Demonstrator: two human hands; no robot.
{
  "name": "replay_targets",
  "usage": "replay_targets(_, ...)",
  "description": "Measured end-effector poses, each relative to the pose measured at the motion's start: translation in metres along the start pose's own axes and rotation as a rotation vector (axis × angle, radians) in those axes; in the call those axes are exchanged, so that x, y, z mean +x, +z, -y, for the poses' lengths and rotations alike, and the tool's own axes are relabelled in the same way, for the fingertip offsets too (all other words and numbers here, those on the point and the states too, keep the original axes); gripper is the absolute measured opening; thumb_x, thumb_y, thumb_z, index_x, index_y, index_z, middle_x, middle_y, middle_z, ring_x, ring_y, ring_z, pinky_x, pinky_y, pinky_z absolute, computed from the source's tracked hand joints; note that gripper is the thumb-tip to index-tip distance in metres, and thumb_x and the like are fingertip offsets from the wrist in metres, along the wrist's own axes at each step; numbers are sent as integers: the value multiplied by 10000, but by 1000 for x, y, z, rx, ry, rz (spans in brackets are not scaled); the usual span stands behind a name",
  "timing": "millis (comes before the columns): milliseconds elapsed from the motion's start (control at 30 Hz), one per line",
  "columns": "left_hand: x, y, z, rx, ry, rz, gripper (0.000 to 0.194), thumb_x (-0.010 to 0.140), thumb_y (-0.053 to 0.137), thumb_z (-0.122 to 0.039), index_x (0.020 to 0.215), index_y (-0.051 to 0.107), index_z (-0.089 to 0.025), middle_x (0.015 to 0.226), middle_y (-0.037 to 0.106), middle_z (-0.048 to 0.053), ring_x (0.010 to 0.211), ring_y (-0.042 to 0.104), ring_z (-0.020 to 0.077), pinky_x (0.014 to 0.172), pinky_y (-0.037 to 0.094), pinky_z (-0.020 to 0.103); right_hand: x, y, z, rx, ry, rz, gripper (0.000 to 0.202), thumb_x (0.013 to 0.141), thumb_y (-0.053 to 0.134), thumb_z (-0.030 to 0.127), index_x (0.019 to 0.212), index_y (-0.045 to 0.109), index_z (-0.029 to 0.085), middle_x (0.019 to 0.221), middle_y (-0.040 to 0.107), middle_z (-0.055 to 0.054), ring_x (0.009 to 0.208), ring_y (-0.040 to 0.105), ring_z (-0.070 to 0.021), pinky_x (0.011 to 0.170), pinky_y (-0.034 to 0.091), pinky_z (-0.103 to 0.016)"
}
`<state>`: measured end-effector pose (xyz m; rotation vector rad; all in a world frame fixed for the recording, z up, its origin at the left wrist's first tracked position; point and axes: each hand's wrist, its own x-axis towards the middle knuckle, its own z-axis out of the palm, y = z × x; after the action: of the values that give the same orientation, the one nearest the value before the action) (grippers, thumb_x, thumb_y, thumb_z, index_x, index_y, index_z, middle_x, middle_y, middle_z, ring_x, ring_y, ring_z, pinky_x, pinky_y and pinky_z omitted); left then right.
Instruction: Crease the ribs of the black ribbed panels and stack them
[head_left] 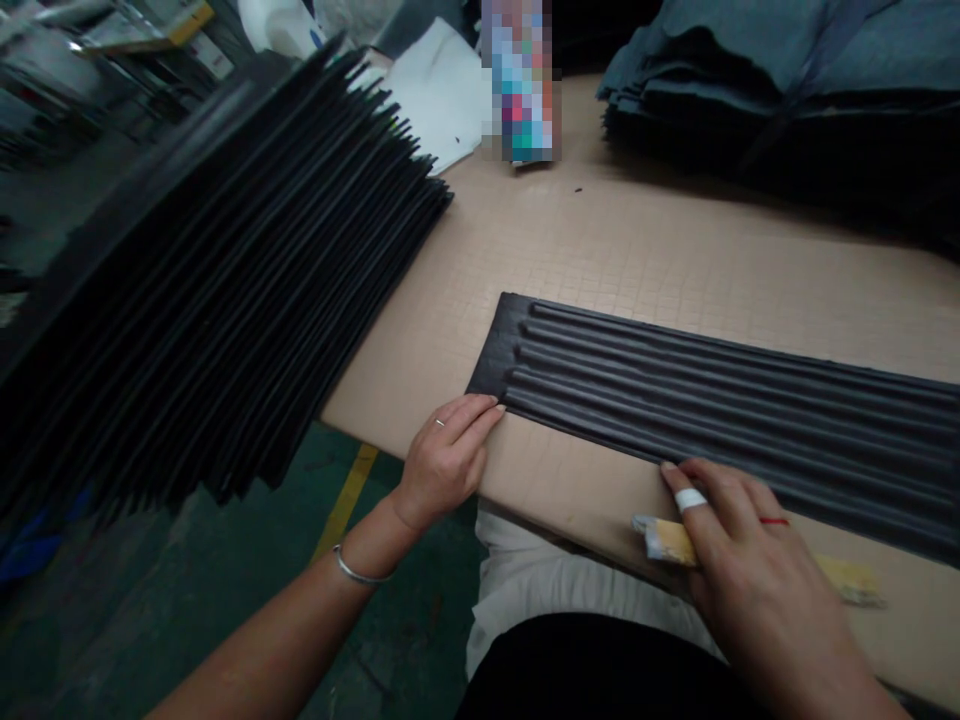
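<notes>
Hands: 2, i.e. left hand [450,455] ×1, right hand [757,560] ×1. Ribbed black panel [712,410]: 1; ridges several, exact number unclear. Yellow stick [670,542]: apparently 1, middle hidden. Table [750,260]: 1. Piles: 2, i.e. black sheet pile [225,260] ×1, grey-topped stack [712,60] ×1; sheets in each too many to count. Silver ring [440,423]: 1. Bracelet [360,571]: 1. Finger bands: 2, i.e. white band [689,498] ×1, red band [774,520] ×1. Yellow floor line [349,500]: 1.

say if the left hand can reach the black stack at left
Likely yes: the left hand touches the edge of the ribbed panel, and nothing visible blocks its way to the black stack.
</notes>
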<state>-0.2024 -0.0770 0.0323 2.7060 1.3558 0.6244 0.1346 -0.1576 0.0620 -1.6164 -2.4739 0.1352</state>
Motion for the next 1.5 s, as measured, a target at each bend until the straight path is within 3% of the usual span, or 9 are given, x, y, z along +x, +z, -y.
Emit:
replay_targets(167, -1, 4, 0, -52, -10, -43, 588, 886, 511, -10, 1445, 563, -183, 1330, 665, 135, 1258, 614, 281, 1074, 561, 497, 59, 16, 55, 56, -79, -16, 460, 886, 535, 21, 1339, 608, -14, 1350, 572, -233, 1243, 483, -364, 1035, 506, -494)
replay_targets(300, -2, 5, 1, -75, -7, -50, 566, 890, 500, -20, 1434, 569, -159, 1334, 664, 142, 1261, 610, 284, 1071, 564, 495, 96, 26, 89, 83, -77, 3, 422, 949, 544, 73, 1355, 618, -14, 1333, 589, -226, 1230, 479, -350, 1008, 497, -470)
replay_targets(467, -2, 2, 7, -138, 29, -17, 509, 884, 531, -47, 1389, 581, -84, 1368, 642, 185, 1287, 591, 310, 1103, 545, 506, 121, 30, 111, 67, -44, 83, 363, 1023, 521, 155, 1348, 650, 54, 1390, 564, -196, 1194, 491, -331, 956, 505, -453)
replay_targets(600, -1, 2, 13, -140, 55, 9, 579, 845, 519, -2, 1415, 563, -93, 1403, 621, 184, 1302, 583, 324, 1119, 528, 533, 124, 29, 114, 62, -2, 105, 370, 1053, 489, 185, 1372, 640, 76, 1377, 572, -169, 1168, 501, -316, 951, 510, -449)
replay_targets(800, 1, 3, 12, -89, 47, 14, 597, 882, 534, -21, 1464, 533, -156, 1416, 619, 148, 1300, 591, 318, 1116, 528, 528, 97, 22, 93, 27, 50, 59, 409, 1021, 510, 139, 1393, 607, 0, 1365, 580, -198, 1208, 484, -322, 1041, 489, -437)
replay_targets(1000, 2, 2, 11, -78, 34, 6, 620, 888, 540, -21, 1483, 518, -193, 1405, 627, 133, 1289, 604, 313, 1112, 531, 527, 53, 11, 52, -13, 53, 3, 427, 956, 484, 40, 1360, 607, -20, 1324, 590, -214, 1199, 498, -333, 992, 538, -441)
replay_targets(1300, 0, 4, 13, -56, 23, -10, 647, 884, 555, -34, 1495, 518, -243, 1405, 633, 113, 1271, 620, 301, 1121, 522, 522, -17, -6, -13, -30, 142, 17, 614, 784, 456, -65, 1385, 553, 14, 1337, 565, -195, 1218, 510, -329, 1036, 533, -484)
replay_targets(1500, 0, 3, 15, -54, -1, 16, 684, 901, 566, -66, 1537, 479, -304, 1421, 628, 91, 1271, 625, 311, 1128, 511, 542, -68, -20, -59, -64, 255, 30, 622, 803, 474, -22, 1412, 527, 88, 1381, 542, -166, 1220, 535, -318, 1040, 532, -476)
